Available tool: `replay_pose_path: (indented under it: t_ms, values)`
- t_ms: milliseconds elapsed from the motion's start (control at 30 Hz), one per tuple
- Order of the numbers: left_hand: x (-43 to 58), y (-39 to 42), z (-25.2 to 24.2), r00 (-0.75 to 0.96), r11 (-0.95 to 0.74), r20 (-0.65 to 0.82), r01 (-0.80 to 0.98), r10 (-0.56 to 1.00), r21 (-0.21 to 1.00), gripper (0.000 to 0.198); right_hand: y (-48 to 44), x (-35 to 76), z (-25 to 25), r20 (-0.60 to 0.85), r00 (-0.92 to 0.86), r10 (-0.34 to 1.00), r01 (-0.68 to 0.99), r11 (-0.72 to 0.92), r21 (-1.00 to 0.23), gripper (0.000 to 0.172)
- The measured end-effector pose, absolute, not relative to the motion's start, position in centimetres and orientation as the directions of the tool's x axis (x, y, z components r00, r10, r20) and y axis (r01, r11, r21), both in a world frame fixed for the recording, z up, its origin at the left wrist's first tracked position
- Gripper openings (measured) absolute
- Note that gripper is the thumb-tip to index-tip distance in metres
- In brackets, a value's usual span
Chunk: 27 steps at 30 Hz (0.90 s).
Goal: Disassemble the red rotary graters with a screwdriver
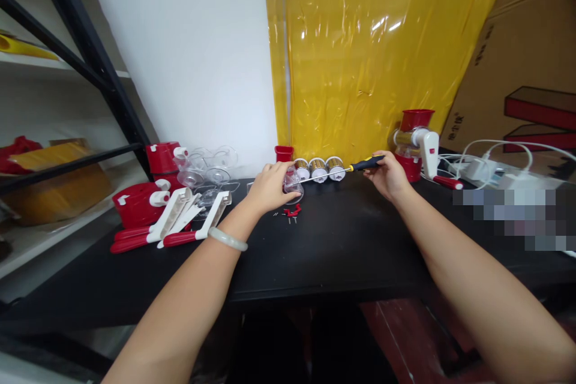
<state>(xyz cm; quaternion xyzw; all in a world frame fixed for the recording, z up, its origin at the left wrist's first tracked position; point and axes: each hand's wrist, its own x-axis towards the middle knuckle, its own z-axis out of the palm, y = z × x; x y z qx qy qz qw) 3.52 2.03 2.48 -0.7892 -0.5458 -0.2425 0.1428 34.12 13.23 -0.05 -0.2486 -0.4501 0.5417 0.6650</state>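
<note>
Screwdriver (346,169): centre of frame, level above the counter (342,240), tip toward the clear part (292,183).
Right hand (389,177): fingers clenched round the screwdriver handle.
Left hand (269,187): fingers grasping the clear part.
Drums (319,168): row just behind the shaft.
Screws (291,213): below the left hand.

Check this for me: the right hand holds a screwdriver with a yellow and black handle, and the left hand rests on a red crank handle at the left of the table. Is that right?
Not quite. In the head view the left hand rests on a clear plastic part near the middle of the table, not on a red crank handle. The crank handles lie untouched further left. The right hand does hold the screwdriver with the yellow and black handle.
</note>
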Motion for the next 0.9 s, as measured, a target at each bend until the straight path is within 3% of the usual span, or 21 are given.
replay_pose_path:
  t_ms: [300, 500, 767, 900]
  values:
    - [3.6, 2.0, 2.6, 0.281, -0.359, 0.536, 0.932, 0.796, 0.045, 0.074, 12.8, 33.7, 0.1, 0.336, 0.034, 0.941, -0.539, 0.3, -0.787, 0.024]
    - [3.6, 2.0, 2.5, 0.289, -0.369, 0.535, 0.928, 0.794, 0.046, 0.074, 13.4, 33.2, -0.1, 0.341, 0.147, 0.929, -0.374, 0.371, -0.85, 0.034]
    - [3.6, 2.0, 2.5, 0.287, -0.368, 0.537, 0.929, 0.793, 0.047, 0.074, 14.1, 33.8, -0.7, 0.421, 0.201, 0.884, -0.178, 0.456, -0.872, 0.028]
    - [3.7, 1.9, 2.6, 0.276, -0.355, 0.534, 0.934, 0.799, 0.049, 0.073, 14.0, 33.7, -0.6, 0.416, 0.172, 0.893, -0.2, 0.446, -0.873, 0.025]
